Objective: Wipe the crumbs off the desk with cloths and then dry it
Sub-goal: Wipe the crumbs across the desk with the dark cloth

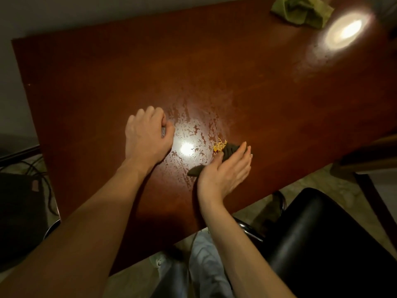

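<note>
Roughly at the middle of the near half of the reddish-brown desk [96, 82], the right hand [225, 171] stands on its little-finger edge with the fingers straight and held together. Its palm is set against a dark cloth [231, 149], and the thumb lies across the cloth's near face. The cloth is bunched into a low ridge that runs along the hand from wrist to fingertips and rests on the desk top. Touching the cloth's far left end is a small heap of yellow and orange crumbs [219, 145], gathered on the wood. The left hand [148, 134] is to the left of this, well apart from the cloth, knuckles up and fingers curled under against the surface. Something pale shows between the thumb and the fingers, but I cannot tell whether the hand holds anything. Between the two hands the desk carries wet streaks and beads [193, 127] around a bright spot of reflected light [186, 148]. A second, larger glare [343, 31] sits near the far right corner, and just beside it lies a crumpled green cloth [300, 10], well away from both hands. A black chair [322, 244] stands off the near right edge of the desk, and dark cables [40, 175] lie on the floor to the left.
</note>
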`<action>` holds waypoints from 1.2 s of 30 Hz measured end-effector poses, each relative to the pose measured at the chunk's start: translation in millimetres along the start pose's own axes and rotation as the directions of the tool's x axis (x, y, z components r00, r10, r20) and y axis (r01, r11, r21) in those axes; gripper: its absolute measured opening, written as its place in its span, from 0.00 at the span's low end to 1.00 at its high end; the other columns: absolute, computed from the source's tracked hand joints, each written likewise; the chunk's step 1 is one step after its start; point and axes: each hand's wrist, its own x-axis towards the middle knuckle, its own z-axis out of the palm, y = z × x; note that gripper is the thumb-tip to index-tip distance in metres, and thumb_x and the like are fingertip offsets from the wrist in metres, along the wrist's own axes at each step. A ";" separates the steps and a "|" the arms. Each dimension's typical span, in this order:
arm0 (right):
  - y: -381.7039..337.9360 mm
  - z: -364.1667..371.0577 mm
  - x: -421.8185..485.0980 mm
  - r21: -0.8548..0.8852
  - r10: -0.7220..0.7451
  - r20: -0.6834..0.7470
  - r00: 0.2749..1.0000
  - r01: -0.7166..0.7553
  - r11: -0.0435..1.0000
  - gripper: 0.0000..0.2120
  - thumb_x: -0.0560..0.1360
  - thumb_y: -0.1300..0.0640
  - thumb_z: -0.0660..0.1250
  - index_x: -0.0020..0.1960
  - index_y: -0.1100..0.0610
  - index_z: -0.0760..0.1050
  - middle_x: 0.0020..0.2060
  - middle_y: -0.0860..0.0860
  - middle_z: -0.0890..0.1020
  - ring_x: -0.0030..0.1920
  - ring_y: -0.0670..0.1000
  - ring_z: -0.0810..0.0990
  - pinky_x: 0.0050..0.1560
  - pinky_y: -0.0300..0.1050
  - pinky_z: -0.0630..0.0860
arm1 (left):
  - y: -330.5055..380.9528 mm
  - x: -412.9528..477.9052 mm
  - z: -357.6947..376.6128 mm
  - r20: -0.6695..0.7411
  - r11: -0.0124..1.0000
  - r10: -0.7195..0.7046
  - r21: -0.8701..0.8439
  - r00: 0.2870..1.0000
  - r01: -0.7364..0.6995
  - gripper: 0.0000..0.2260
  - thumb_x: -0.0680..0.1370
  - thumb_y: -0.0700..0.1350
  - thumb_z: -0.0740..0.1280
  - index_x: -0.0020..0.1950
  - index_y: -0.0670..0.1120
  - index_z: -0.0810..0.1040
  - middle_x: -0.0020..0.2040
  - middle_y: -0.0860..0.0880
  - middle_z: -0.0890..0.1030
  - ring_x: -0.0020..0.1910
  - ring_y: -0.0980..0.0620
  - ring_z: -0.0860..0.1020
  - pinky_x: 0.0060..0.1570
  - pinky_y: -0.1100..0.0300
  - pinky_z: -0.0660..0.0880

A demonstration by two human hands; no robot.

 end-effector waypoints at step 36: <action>-102.5 -69.7 140.2 0.594 -0.294 0.356 0.887 0.029 0.804 0.11 0.76 0.63 0.76 0.56 0.57 0.78 0.42 0.51 0.80 0.41 0.48 0.81 0.44 0.46 0.81 | 92.6 60.1 -52.0 0.454 0.515 0.092 -0.783 0.886 0.348 0.10 0.82 0.47 0.71 0.60 0.45 0.76 0.52 0.46 0.85 0.48 0.53 0.86 0.45 0.59 0.84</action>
